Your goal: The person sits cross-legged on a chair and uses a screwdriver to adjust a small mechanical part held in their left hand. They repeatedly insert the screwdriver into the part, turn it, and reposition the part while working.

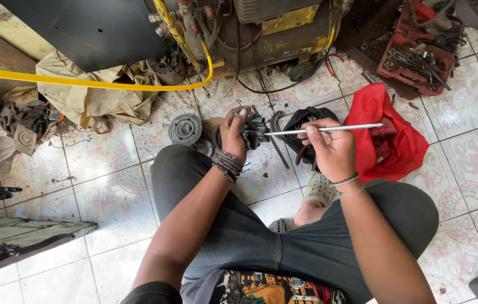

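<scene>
Squatting, knees in dark trousers at bottom of view, sandalled foot (pixel 319 190) on the floor between them.

My left hand (pixel 233 135), bead bracelets at the wrist, is wrapped over a small dark metal part (pixel 254 130). Fingers curled tight around its left side, thumb on top; part sticks out to the right of the fingertips, held just above the floor.

My right hand (pixel 332 147), thin bangles at the wrist, pinches a slim silver rod (pixel 323 129) between thumb and first fingers, other fingers folded in. Rod runs roughly level, its tip pointing left and meeting the metal part's right edge. Can't tell whether it's inside a hole or only touching.

Under and behind the hands: a dark round housing (pixel 306 132), a grey pulley-like disc (pixel 185 129) on the floor left of my left hand, a red cloth (pixel 388 141) just right of my right hand.

Floor is patterned pale tile (pixel 109 186), grimy, with grit and oil marks.

Further out: crumpled tan cloth (pixel 92 93) at left, yellow hose (pixel 81 83) crossing over it, dirty yellow machine (pixel 273 28) with black cables at top centre, red tool tray (pixel 419 48) full of tools at top right. Black panel (pixel 81 28) at top left.
</scene>
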